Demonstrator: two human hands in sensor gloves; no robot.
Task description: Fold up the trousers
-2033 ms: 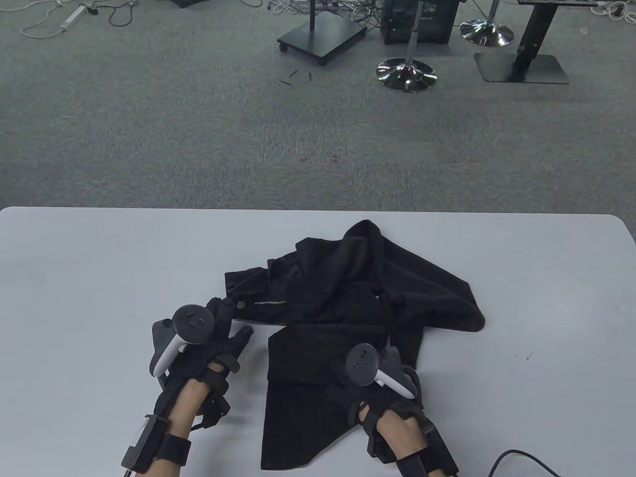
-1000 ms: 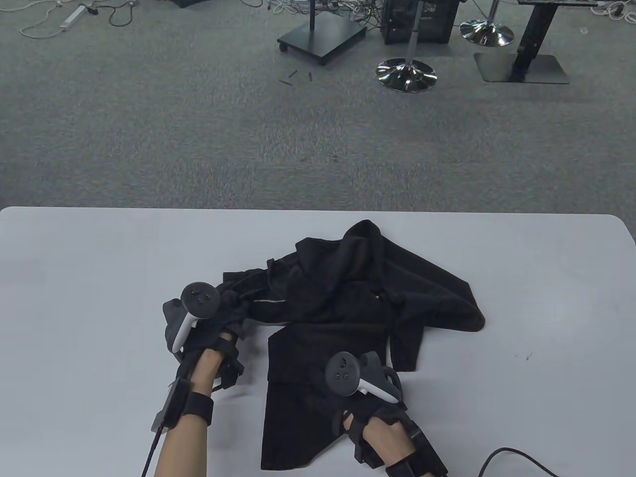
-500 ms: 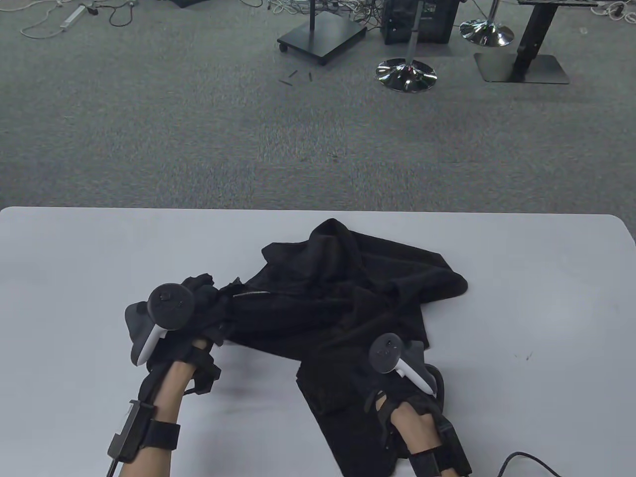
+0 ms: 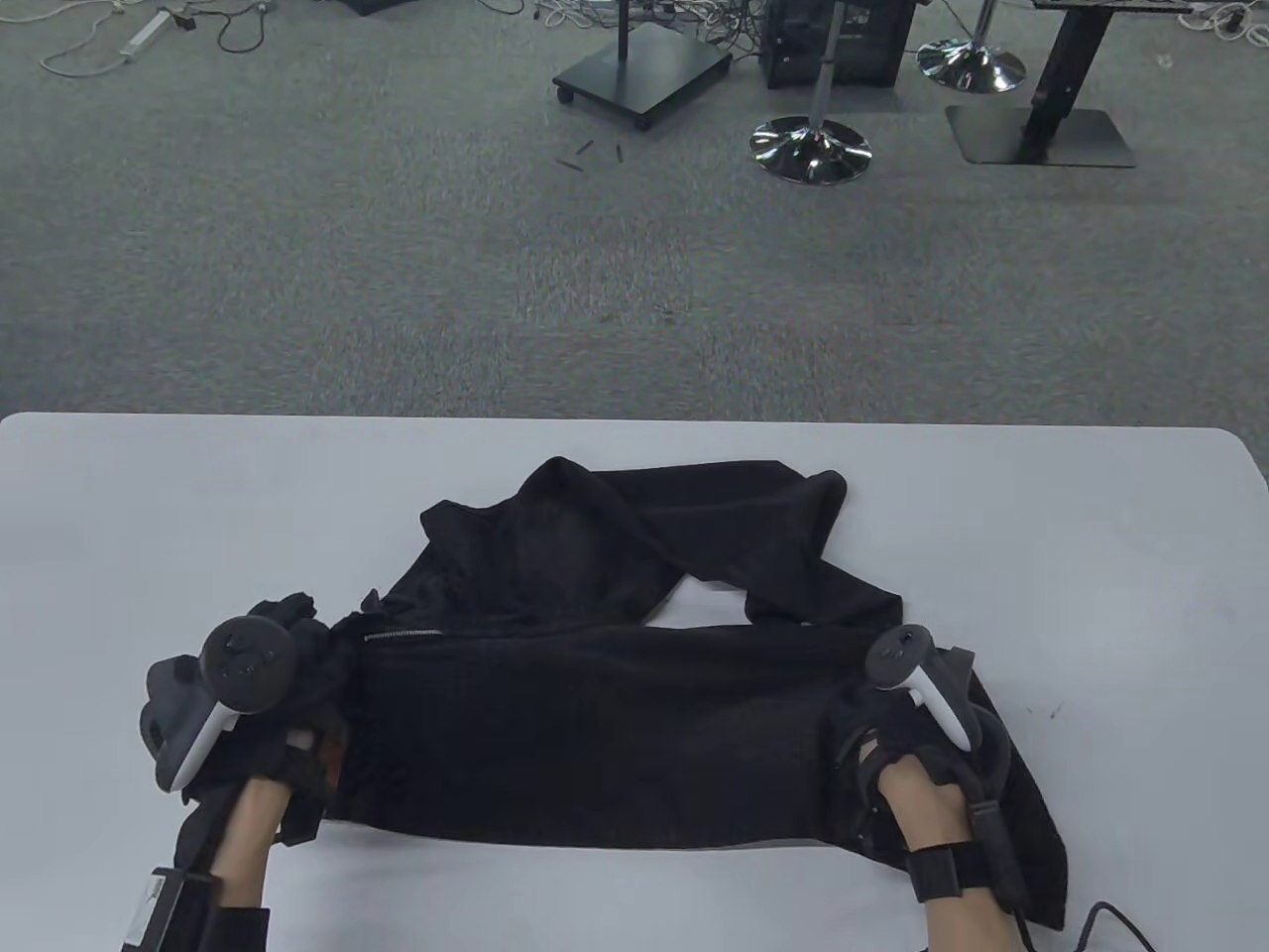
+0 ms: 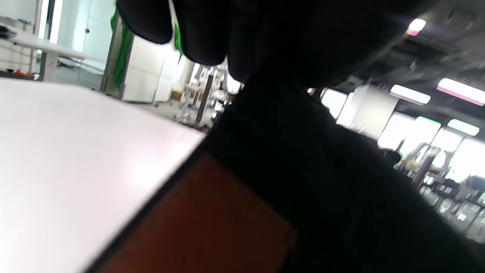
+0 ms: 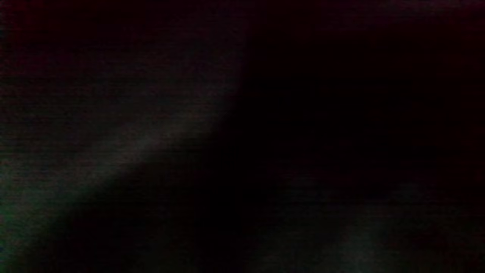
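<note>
Black trousers (image 4: 595, 724) lie on the white table (image 4: 149, 516), one leg stretched flat from left to right along the near side, the other bunched behind it (image 4: 694, 535). My left hand (image 4: 288, 684) grips the bunched waistband end at the left, next to the zip (image 4: 402, 635). My right hand (image 4: 872, 734) grips the leg end at the right. In the left wrist view my gloved fingers (image 5: 204, 34) close on black cloth (image 5: 322, 170) with a brown patch (image 5: 197, 223) below. The right wrist view is dark, filled by cloth (image 6: 151, 144).
A black cable (image 4: 1110, 922) trails on the table at the near right corner. Beyond the far table edge is grey carpet (image 4: 397, 278) with stand bases (image 4: 811, 149) and cables.
Both hands have pulled apart, left hand to the left and right hand to the right. The crumpled trousers have been drawn out into a flat band across the near side.
</note>
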